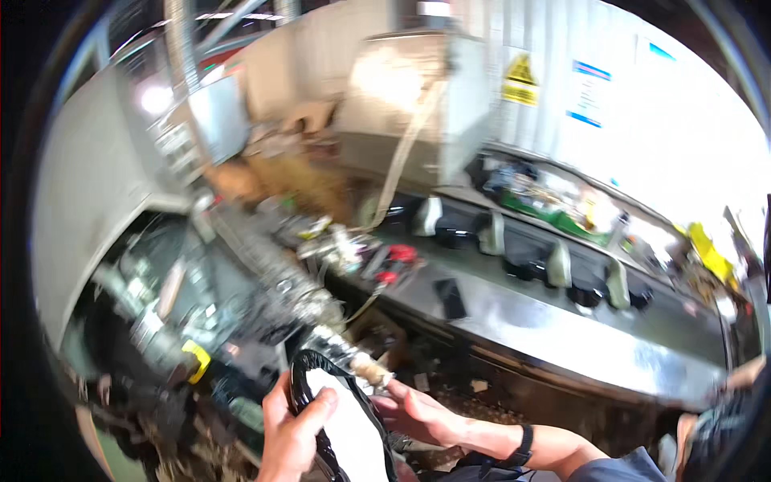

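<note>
Fingers of the left hand (291, 438), at the lower middle of the frame, are curled shut around the black rim of a bag (347, 430), thumb lying over its white inside. Just to the right of it, the right hand (422, 415) has its fingers partly bent, the tips touching the bag's upper edge close to a pale nozzle (365, 368); whether they pinch the rim or only rest on it cannot be told through the blur. A dark band (525, 441) circles the right wrist, and the forearm runs off toward the lower right corner.

The bag sits between the two hands, its mouth turned up toward the nozzle, which touches or nearly touches the rim. From the nozzle a grey metal shaft (281, 277) climbs toward the upper left of the frame, passing cluttered machine parts.

Right of centre a long shiny steel bench (562, 329) slants down toward the lower right. A small dark flat thing (450, 298) lies on it. Red knobs (399, 259) sit near the bench's left end. A yellow warning sign (520, 80) hangs on the white wall near the top. A yellow tag (197, 359) shows at lower left.
</note>
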A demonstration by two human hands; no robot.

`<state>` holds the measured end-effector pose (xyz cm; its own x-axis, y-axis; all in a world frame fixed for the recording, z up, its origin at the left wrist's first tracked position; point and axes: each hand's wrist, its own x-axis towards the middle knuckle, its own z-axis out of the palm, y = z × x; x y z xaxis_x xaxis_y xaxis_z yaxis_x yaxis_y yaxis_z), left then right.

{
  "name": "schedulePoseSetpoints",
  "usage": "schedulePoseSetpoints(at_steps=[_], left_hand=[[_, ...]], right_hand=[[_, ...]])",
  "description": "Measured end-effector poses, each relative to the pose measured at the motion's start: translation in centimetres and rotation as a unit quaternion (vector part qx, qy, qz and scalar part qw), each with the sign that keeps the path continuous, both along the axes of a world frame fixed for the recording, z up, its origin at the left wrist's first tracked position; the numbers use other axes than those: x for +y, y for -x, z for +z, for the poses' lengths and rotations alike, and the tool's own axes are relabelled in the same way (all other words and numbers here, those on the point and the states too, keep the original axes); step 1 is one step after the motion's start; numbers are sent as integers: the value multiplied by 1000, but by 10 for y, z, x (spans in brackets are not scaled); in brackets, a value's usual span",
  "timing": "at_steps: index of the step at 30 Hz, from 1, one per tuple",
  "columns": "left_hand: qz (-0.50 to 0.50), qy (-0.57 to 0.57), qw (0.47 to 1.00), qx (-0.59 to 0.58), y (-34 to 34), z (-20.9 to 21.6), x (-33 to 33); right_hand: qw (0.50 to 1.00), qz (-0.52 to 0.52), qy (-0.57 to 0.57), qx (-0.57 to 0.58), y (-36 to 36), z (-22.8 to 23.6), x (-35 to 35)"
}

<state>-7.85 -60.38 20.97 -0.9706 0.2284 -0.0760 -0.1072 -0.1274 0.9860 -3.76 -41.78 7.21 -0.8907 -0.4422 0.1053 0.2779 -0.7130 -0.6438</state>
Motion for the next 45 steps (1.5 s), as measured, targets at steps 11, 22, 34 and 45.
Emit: schedulePoseSetpoints(at_steps=[11, 22, 34, 45], left_hand=[[-350, 35, 936, 31, -65, -98, 334], [-448, 239, 835, 213, -177, -154, 533], [-592, 88, 798, -69, -166, -216, 622], [-752, 196, 619, -109, -156, -212, 638]], right_hand=[[865, -442, -26, -235, -132, -39, 242], [524, -650, -453, -312, -247, -94, 386], [723, -652, 2, -227, -297, -110, 420], [696, -637, 310, -120, -325, -131, 435]])
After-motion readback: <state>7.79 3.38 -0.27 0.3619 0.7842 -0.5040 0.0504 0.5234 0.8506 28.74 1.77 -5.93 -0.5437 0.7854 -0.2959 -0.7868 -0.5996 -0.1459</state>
